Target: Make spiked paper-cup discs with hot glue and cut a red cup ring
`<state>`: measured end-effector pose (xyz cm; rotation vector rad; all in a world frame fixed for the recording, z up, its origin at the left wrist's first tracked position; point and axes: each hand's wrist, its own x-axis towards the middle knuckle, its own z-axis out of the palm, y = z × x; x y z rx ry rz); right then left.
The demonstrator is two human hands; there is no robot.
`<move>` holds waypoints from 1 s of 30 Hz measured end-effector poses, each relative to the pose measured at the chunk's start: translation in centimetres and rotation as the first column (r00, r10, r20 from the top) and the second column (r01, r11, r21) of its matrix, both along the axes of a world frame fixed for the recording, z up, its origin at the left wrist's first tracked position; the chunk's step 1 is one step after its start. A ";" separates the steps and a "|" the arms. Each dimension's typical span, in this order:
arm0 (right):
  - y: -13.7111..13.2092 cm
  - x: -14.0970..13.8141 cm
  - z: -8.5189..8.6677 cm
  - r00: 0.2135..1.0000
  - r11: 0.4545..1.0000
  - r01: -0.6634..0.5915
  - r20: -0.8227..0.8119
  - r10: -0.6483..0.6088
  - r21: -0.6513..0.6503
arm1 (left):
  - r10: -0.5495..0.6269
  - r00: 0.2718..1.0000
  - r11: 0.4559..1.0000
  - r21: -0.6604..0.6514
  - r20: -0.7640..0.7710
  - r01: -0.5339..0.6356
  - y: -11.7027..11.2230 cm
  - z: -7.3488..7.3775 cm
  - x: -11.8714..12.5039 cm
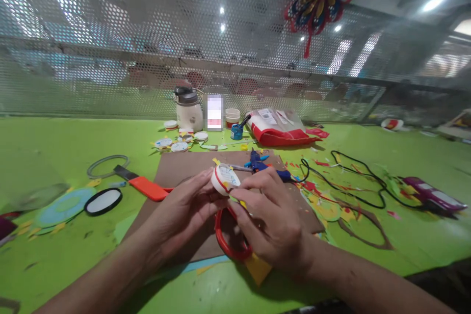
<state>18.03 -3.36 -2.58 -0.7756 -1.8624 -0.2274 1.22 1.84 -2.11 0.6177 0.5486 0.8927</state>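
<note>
"What does the left grip (pixel 193 198) have?"

"A small red-banded white disc (pixel 225 177), tilted, held between thumb and fingers."

"And the right grip (pixel 274 216)?"

"Narrow, fingertips at the disc's right edge; I can't tell whether they pinch anything."

"What's around them?"

"A red ring (pixel 237 254) just below both grips, a blue glue gun (pixel 255 158) just beyond the right one, an orange-handled tool (pixel 147 188) left of the left one, and a brown board (pixel 176 163) beneath, on the green surface (pixel 73 157)."

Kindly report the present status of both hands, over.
Left hand holds white red-banded disc. Right hand at its edge. Blue glue gun just beyond, on brown sheet.
</note>
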 end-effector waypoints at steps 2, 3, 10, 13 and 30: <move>-0.1 0.4 0.5 0.994 1.000 -0.008 -0.105 0.007 -0.007 | 0.026 1.000 0.999 -0.029 0.017 -0.025 0.0 0.1 -0.1; 0.0 0.7 0.7 0.988 1.000 -0.004 -0.157 0.001 -0.017 | 0.036 0.999 0.999 -0.041 0.021 -0.035 0.1 0.2 -0.1; 0.3 1.3 1.7 0.997 0.976 0.032 0.078 -0.015 -0.214 | -0.019 0.998 0.995 -0.094 0.060 0.024 0.2 0.1 0.0; 0.1 1.0 1.5 0.973 0.981 0.029 0.230 0.016 -0.191 | -0.066 0.993 0.990 -0.119 0.095 0.077 0.3 -0.1 0.0; 0.5 0.9 0.1 0.854 0.985 0.173 0.496 -0.154 0.008 | -0.049 0.996 0.979 -0.197 0.071 0.062 0.0 0.3 -0.1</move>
